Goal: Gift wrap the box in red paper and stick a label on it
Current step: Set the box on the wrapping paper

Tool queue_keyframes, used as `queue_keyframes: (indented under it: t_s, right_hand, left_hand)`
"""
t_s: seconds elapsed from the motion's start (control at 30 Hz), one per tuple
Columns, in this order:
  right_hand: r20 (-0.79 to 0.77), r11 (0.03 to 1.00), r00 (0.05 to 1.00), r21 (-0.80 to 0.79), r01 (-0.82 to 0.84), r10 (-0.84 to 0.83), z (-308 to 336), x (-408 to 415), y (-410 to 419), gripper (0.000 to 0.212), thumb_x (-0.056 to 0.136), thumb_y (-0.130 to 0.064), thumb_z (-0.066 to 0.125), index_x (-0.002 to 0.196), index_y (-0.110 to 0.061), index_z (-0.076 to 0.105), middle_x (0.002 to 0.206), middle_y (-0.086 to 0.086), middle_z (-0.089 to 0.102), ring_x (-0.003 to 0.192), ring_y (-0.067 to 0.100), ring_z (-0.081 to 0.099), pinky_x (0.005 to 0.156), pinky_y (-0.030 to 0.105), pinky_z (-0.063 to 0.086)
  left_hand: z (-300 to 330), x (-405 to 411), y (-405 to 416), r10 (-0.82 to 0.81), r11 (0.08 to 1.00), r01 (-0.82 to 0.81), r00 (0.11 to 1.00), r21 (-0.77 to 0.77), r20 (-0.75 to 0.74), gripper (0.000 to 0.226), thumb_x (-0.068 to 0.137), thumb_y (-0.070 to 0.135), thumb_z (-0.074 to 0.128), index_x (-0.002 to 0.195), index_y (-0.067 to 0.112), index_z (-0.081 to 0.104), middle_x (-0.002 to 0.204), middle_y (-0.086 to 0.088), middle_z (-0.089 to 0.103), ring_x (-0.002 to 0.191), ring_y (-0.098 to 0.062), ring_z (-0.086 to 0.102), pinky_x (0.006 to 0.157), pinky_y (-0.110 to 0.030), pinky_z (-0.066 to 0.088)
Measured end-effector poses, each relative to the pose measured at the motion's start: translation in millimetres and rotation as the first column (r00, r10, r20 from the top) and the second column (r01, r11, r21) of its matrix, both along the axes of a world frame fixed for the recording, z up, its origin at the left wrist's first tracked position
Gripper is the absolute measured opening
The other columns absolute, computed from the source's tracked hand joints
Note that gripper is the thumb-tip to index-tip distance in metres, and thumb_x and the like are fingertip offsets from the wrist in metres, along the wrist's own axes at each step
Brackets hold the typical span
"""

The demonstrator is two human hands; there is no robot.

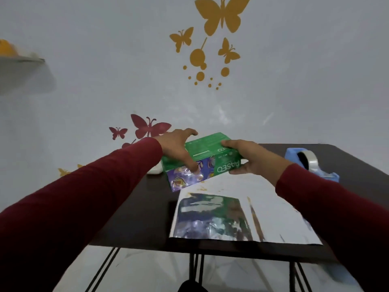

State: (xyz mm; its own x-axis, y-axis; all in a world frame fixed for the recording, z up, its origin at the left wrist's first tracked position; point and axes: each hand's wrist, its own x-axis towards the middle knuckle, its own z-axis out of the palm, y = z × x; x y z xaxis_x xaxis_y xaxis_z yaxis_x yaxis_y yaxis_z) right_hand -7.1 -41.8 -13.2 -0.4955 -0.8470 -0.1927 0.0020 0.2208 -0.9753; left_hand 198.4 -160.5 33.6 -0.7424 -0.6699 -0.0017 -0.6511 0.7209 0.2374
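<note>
Where wall (pixel 105 91) meets table (pixel 136 218): butterfly decals (pixel 221 15).

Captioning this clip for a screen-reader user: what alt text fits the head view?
Two hands in dark red sleeves hold a green tissue box above a dark table, the left hand over its left end and the right hand gripping its right end. A shiny silver-faced sheet lies in front, a blue tape dispenser to the right.
</note>
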Motion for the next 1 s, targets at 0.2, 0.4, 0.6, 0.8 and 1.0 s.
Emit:
queue_keyframes:
  t_s: [0.2,0.4,0.6,0.8,1.0]
  right_hand:
    - [-0.01,0.991,0.991,0.006,0.135,-0.135,-24,-39,33,0.032,0.091,-0.038,0.077,0.109,-0.013,0.068,0.113,0.012,0.071,0.085,0.027,0.071,0.069,0.044,0.063]
    - [-0.508,0.959,0.84,0.091,0.27,-0.188,-34,-65,41,0.038,0.086,-0.041,0.081,0.086,-0.006,0.068,0.079,0.012,0.075,0.073,0.027,0.076,0.068,0.039,0.066]
    - [-0.509,0.961,0.845,0.111,0.253,-0.164,-54,-73,40,0.04,0.086,-0.043,0.081,0.077,-0.01,0.061,0.074,0.01,0.066,0.068,0.025,0.072,0.058,0.029,0.062]
    - [-0.624,0.95,0.768,0.132,0.284,-0.143,-56,-72,39,0.045,0.088,-0.05,0.076,0.071,-0.013,0.058,0.07,0.007,0.069,0.061,0.021,0.072,0.063,0.03,0.063]
    - [-0.759,0.96,0.646,0.114,0.255,-0.081,-42,-67,50,0.049,0.096,-0.051,0.06,0.081,-0.005,0.069,0.078,0.01,0.072,0.087,0.029,0.074,0.083,0.039,0.059]
  left_hand:
    - [-27,-22,-9,-0.016,0.991,0.022,0.999,0.13,-0.05,0.109,0.046,0.039,0.098,0.143,0.047,0.05,0.138,0.007,0.056,0.117,-0.017,0.058,0.083,-0.026,0.051]
    - [-51,-51,-10,-0.043,0.978,0.061,0.995,0.202,-0.089,0.116,0.035,0.036,0.097,0.143,0.041,0.056,0.137,0.005,0.058,0.12,-0.017,0.059,0.101,-0.026,0.049]
    - [-68,-59,-15,-0.054,0.977,0.066,0.996,0.201,-0.065,0.103,0.056,0.019,0.101,0.147,0.037,0.054,0.137,0.009,0.055,0.122,-0.016,0.055,0.104,-0.026,0.045]
    - [-77,-61,-23,-0.069,0.956,0.087,0.995,0.28,-0.071,0.108,0.051,0.022,0.094,0.148,0.039,0.05,0.145,0.001,0.054,0.126,-0.02,0.056,0.109,-0.034,0.049]
    - [-59,-75,-10,-0.102,0.978,0.118,0.99,0.173,-0.099,0.089,0.071,0.036,0.092,0.149,0.033,0.049,0.158,0.005,0.037,0.143,-0.018,0.04,0.118,-0.035,0.035]
